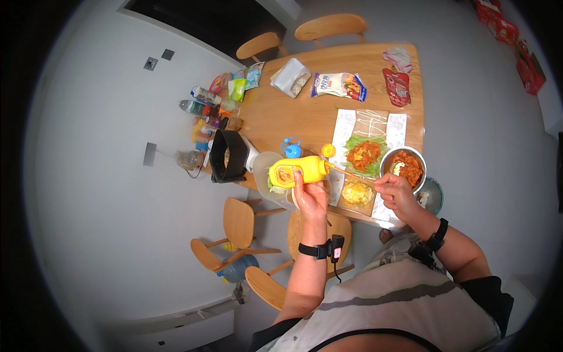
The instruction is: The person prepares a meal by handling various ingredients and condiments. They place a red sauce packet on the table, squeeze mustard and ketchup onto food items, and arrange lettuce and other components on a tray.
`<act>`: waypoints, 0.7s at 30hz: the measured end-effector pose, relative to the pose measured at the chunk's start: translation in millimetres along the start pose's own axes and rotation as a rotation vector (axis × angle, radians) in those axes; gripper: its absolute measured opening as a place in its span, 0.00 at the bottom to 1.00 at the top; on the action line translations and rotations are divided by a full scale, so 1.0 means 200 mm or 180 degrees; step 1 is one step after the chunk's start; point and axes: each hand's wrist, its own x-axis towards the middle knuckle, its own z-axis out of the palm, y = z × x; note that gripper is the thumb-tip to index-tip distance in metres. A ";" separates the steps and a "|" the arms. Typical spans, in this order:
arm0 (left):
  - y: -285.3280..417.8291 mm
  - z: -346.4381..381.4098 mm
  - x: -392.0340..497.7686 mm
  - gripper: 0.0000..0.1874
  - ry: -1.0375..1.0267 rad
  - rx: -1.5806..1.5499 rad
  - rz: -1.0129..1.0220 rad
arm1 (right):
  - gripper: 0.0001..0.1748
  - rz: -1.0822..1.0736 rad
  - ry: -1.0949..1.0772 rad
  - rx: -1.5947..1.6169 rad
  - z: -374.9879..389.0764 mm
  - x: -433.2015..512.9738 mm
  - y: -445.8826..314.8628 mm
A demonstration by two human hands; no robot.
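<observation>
My left hand point(311, 198) grips a yellow squeeze bottle point(299, 170), held on its side with its uncapped mouth facing right. Between the fingers of my right hand point(396, 196) is a thin wooden chopstick point(354, 173), its far tip at the bottle's mouth; whether it is inside I cannot tell. The yellow cap point(328, 150) lies on the table beyond the bottle. Below the stick, a fried egg point(357, 193) covers one bread slice. Reddish meat point(363, 154) rests on lettuce point(382, 163) behind it. Farther back, another bread slice point(371, 123) carries white sauce lines.
A steel bowl point(384, 154) of reddish food stands by my right hand, near the wooden table's point(299, 119) right edge. Left are a translucent bowl point(260, 169), a blue-topped bottle point(293, 151) and a black air-fryer basket point(228, 154). Food packets point(338, 86) lie farther back; chairs point(239, 222) stand nearby.
</observation>
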 end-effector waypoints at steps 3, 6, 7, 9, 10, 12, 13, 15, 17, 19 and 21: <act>-0.01 0.02 0.04 0.22 -0.0018 0.0149 0.0005 | 0.04 -0.0026 0.0045 -0.0034 -0.04 0.02 -0.02; -0.04 0.03 0.07 0.21 -0.0038 0.0327 0.0003 | 0.04 0.0015 -0.0026 -0.0041 -0.07 0.04 -0.04; -0.05 0.04 0.08 0.21 -0.0050 0.0426 -0.0013 | 0.05 0.0071 -0.0075 -0.0027 -0.09 0.05 -0.04; -0.08 0.06 0.09 0.20 -0.0063 0.0628 -0.0033 | 0.05 0.0173 -0.0139 0.0014 -0.12 0.07 -0.05; -0.10 0.07 0.10 0.20 -0.0060 0.0735 -0.0039 | 0.05 0.0246 -0.0097 -0.0034 -0.13 0.09 -0.05; -0.13 0.09 0.10 0.20 -0.0223 0.0881 0.0003 | 0.04 0.0208 -0.0148 -0.0224 -0.18 0.12 -0.06; -0.14 0.10 0.11 0.20 -0.0117 0.1038 -0.0121 | 0.03 0.0218 -0.0142 -0.0334 -0.20 0.14 -0.06; -0.17 0.12 0.12 0.20 -0.0205 0.1282 -0.0224 | 0.03 0.0009 -0.0058 -0.0526 -0.25 0.16 -0.05; -0.21 0.14 0.12 0.21 -0.0235 0.1324 -0.0234 | 0.03 -0.0348 0.0073 -0.0670 -0.27 0.18 0.01; -0.26 0.17 0.14 0.21 -0.0258 0.1318 -0.0197 | 0.03 -0.0667 0.0212 -0.0622 -0.28 0.21 0.07; -0.29 0.18 0.16 0.20 -0.0074 0.1392 -0.0225 | 0.03 -0.0872 0.0312 -0.0552 -0.31 0.23 0.12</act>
